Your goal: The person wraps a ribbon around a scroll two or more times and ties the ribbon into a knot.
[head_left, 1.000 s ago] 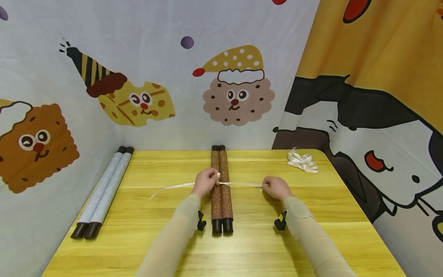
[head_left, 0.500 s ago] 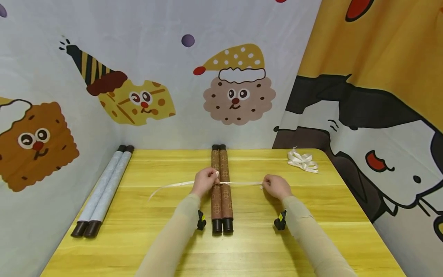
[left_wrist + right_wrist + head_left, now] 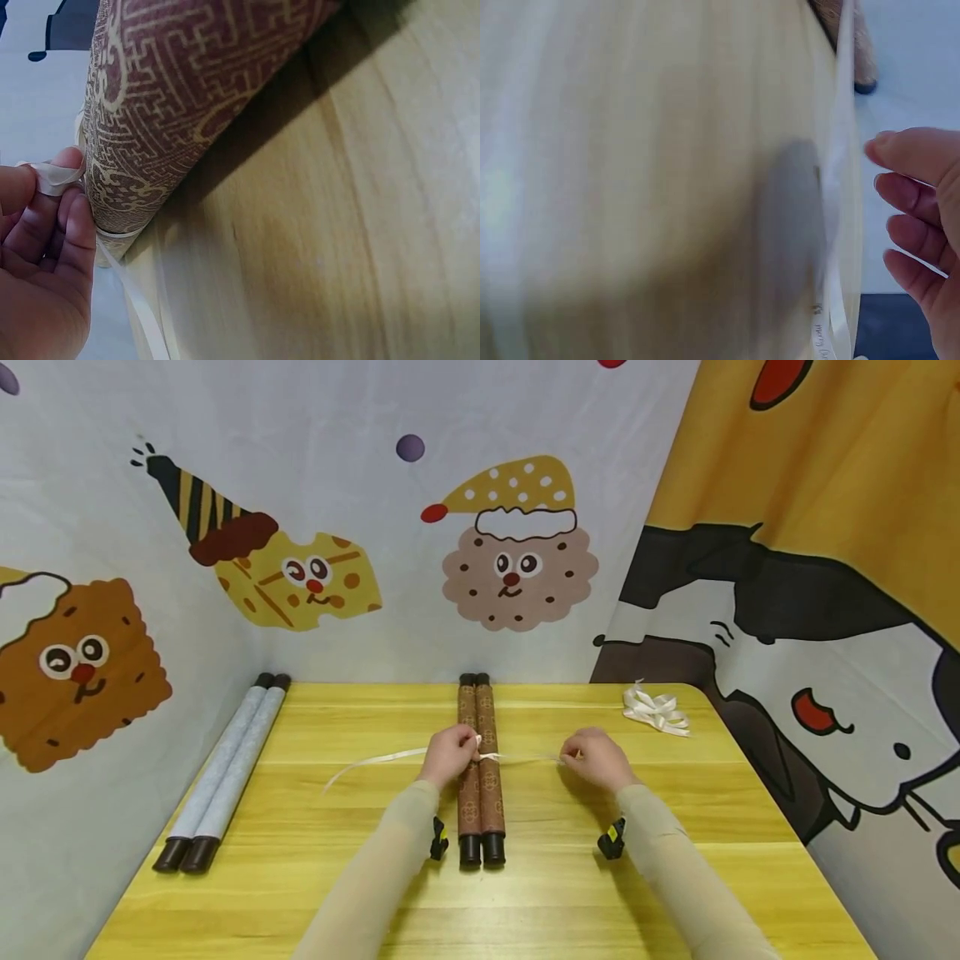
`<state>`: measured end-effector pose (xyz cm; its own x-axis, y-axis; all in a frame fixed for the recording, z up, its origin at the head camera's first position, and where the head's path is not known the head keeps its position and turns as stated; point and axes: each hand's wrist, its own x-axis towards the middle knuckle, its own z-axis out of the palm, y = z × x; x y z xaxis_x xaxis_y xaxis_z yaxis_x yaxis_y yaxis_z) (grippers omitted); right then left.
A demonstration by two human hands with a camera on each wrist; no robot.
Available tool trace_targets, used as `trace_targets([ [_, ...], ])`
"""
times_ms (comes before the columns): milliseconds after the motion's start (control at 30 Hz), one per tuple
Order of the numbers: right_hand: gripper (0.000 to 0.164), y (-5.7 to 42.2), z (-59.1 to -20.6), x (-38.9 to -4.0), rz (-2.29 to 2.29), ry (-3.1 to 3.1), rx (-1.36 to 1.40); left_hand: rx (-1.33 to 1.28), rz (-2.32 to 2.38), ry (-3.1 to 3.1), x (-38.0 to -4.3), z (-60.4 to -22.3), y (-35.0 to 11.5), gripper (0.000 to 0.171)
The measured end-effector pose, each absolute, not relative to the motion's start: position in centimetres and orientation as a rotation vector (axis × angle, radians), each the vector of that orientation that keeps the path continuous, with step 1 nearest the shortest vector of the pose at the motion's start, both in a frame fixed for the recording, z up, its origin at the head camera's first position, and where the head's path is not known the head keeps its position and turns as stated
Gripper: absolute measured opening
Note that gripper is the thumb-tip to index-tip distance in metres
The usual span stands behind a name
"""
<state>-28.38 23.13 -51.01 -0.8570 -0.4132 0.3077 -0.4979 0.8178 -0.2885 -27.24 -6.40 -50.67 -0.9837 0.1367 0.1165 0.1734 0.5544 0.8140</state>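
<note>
Two brown patterned scrolls [image 3: 490, 797] with dark end knobs lie side by side in mid-table. A narrow cream ribbon [image 3: 382, 757] passes around them, its loose end trailing left over the table. My left hand [image 3: 447, 755] is over the left scroll, pinching a fold of the ribbon [image 3: 56, 178] between thumb and forefinger. To the right of the scrolls, my right hand [image 3: 600, 760] hovers with thumb and fingers parted and holds nothing. Beside its fingertips [image 3: 885, 142] the right ribbon tail hangs free, blurred, with small printed lettering lower down.
Two pale blue scrolls [image 3: 232, 760] with dark knobs lie along the table's left edge. A loose heap of cream ribbon [image 3: 655, 710] sits at the back right. Behind the wooden table [image 3: 555, 893] hangs a cartoon-printed cloth [image 3: 337, 443].
My right hand has let go of the ribbon's right tail, its fingers parting and rising slightly. My left hand keeps its pinch and has shifted slightly right.
</note>
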Motion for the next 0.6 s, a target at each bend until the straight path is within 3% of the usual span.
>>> trace_targets([
  [233,0.009,22.8,-51.8,-28.3,0.271,-2.732,0.843,-0.263,-1.453,-2.720,-27.3,-50.9,-6.5,0.024],
  [600,0.009,22.8,-52.6,-28.5,0.168,-2.829,0.657,-0.248,-1.435,-2.711,-27.2,-51.3,-6.4,0.022],
])
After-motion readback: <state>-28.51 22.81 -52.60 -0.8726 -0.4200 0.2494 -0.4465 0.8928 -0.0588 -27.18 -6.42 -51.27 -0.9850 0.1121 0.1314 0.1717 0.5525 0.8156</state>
